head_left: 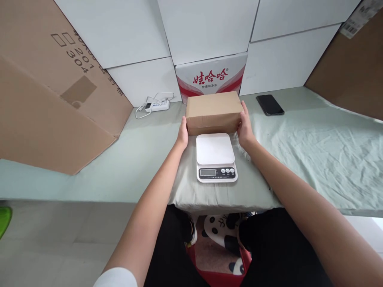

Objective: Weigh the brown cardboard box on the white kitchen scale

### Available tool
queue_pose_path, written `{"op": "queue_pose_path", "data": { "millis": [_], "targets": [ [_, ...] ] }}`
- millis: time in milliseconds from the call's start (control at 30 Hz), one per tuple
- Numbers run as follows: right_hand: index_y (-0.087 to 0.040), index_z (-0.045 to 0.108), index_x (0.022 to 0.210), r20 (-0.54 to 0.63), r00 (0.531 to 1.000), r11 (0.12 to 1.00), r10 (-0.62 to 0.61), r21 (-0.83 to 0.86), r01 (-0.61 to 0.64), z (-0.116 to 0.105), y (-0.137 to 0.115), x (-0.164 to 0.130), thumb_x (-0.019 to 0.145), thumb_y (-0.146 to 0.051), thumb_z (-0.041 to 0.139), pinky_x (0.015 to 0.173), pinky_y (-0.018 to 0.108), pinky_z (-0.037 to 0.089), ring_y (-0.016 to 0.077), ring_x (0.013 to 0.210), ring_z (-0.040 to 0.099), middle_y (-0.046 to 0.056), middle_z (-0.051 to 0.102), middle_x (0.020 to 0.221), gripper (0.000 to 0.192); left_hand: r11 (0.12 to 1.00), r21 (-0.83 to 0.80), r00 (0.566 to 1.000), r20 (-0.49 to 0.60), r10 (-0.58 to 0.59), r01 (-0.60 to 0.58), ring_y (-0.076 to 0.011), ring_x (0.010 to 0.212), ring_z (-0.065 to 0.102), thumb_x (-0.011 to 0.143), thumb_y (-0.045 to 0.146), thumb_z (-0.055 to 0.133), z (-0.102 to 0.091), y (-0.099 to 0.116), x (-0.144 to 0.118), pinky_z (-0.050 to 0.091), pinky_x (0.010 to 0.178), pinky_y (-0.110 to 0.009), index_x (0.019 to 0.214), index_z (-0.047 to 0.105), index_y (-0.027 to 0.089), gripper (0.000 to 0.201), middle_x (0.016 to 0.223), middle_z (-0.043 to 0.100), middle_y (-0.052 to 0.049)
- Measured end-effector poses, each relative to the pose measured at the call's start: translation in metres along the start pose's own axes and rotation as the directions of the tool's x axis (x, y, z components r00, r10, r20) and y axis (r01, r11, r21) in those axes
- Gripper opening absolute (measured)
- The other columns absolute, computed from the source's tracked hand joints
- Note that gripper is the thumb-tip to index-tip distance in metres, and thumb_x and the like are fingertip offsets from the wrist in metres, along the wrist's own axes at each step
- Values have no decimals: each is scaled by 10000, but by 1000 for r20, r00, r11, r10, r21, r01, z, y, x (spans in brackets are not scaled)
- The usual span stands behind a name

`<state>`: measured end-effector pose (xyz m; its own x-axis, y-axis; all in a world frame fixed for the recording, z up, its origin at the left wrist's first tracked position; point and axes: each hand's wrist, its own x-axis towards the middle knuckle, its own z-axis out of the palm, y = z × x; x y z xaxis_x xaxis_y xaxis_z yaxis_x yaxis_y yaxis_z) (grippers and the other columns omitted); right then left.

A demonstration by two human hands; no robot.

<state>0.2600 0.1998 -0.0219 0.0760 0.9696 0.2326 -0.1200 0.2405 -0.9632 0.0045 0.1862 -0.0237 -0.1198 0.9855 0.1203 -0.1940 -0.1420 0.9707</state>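
Both of the person's hands clasp a small brown cardboard box (213,111), one at each short end: the left hand (182,134) presses flat against the left end with its fingers curled up along the side, and the right hand (245,127) presses against the right end, its fingers spread over the upper edge and its thumb low on the near face. The box sits level between the two palms, closed, with its long face turned toward the person; whether its underside rests on the cloth or hangs just above it cannot be told. Directly below the grip, on the near side, lies a white digital kitchen scale (216,157), its bare weighing plate just beside the box's lower front edge and its display and three buttons facing the person. Scale and box are over a pale green cloth (314,147) that covers the table. Just behind the held box stands a white carton with red print (211,77), set against stacked white boxes. To the right of the right hand, well apart, lies a dark phone (269,105); to the left of the left hand, farther back, lies a white power strip (156,105) with its coiled cord. A large brown cardboard sheet (50,87) leans far to the left.
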Motion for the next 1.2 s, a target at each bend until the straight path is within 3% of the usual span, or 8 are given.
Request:
{"op": "queue_pose_path", "data": {
  "millis": [133,300,567,767,1000,1200],
  "targets": [
    [-443,345,1740,15,1000,1000,-22,-11,22,4,-6,-2,841,-985,524,1466,544,347,294,1743,412,-56,434,1861,1065,1000,13,1000,-7,17,-17,-213,1703,469,1197,630,206,1,3,1,395,1408,-386,1414,698,272,646,1574,764,58],
    [-465,317,1748,20,989,988,-147,-50,148,-1,-28,-7,834,-981,547,1470,545,344,302,1797,303,-71,384,1881,1075,995,30,995,21,96,-96,-214,1731,423,1191,638,257,8,29,-10,382,1412,-373,1392,714,279,615,1546,782,51],
    [-567,354,1716,32,989,982,-148,-112,150,-9,-63,-68,906,-973,491,1430,642,403,357,1801,286,-100,414,1860,916,990,81,992,58,110,-115,-338,1744,408,1097,768,405,8,62,-77,413,1412,-460,1316,781,289,647,1555,771,-57],
    [-606,387,1686,11,990,983,-141,-118,141,-10,-80,-107,986,-893,471,1392,677,446,376,1806,260,-114,424,1850,762,995,65,997,-24,76,-74,-351,1714,452,1108,624,419,12,84,-111,436,1390,-498,1333,769,275,543,1551,760,-69],
    [-584,406,1673,31,999,999,-25,-33,26,-15,-78,-131,1014,-829,482,1364,637,510,343,1777,343,-117,400,1860,707,994,105,999,-31,17,-14,-345,1598,587,1076,486,396,10,92,-126,546,1287,-473,1189,777,260,458,1351,840,-88],
    [-551,448,1648,29,1000,1000,10,22,-11,-16,-74,-139,1006,-800,539,1384,629,482,334,1736,413,-80,448,1831,695,993,116,999,-38,29,-24,-327,1594,587,1024,428,414,7,85,-132,554,1270,-452,1194,770,284,420,1372,836,-73]
  ]
}}
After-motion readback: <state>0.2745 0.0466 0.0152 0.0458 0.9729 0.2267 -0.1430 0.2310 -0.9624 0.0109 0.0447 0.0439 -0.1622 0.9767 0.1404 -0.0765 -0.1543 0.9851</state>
